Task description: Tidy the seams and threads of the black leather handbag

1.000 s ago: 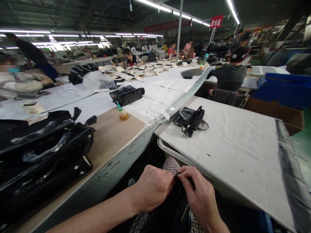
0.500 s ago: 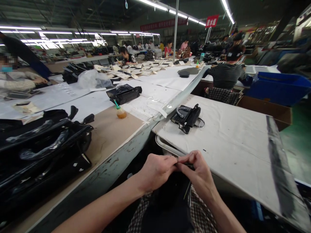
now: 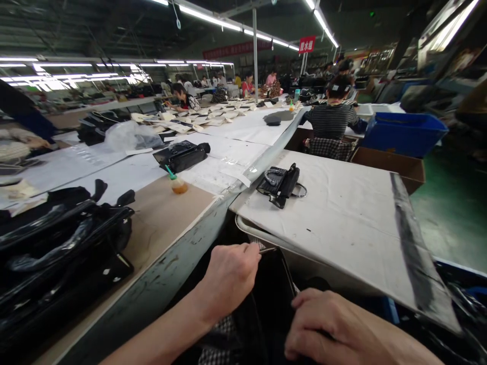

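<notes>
An open black handbag lies on my lap, its rim facing up and its inside dark. My left hand is closed on the top edge of the bag at its left far corner. Lower down, beside the bag's right side, my right hand has loosely bent fingers set apart, with nothing visible in them. Whether its fingertips touch the bag is hard to make out. On the white-covered table ahead rests a small black handbag with plastic-wrapped handles.
Several black handbags are piled on the left bench, near a glue bottle with a green tip. Another black bag lies beyond it. A blue bin sits over a cardboard box. A co-worker in stripes sits ahead.
My right hand has left the pinch beside my left hand and moved down to the right. The bag's opening now shows between my hands. The view has turned slightly right.
</notes>
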